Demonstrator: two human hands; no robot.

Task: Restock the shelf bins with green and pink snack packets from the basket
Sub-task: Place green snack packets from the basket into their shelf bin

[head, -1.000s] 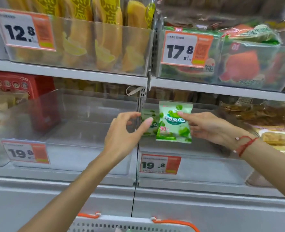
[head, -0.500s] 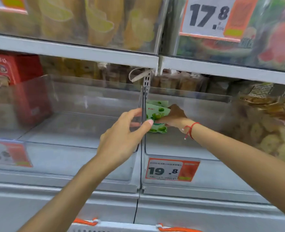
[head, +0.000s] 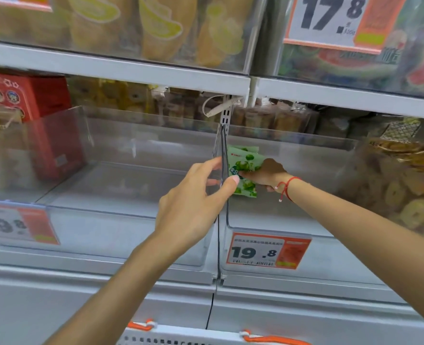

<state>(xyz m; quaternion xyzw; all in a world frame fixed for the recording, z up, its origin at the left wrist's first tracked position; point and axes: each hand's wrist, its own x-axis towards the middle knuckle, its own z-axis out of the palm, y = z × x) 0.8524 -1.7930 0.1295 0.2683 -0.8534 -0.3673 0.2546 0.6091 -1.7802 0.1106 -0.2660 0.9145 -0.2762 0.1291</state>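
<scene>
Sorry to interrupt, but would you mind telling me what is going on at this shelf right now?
A person is restocking clear shelf bins. Their right hand is inside the right bin, the one with the 19.8 price tag, holding green snack packets against its left side. Their left hand grips the clear divider between the two bins. The left bin looks empty. The basket rim shows at the bottom edge.
</scene>
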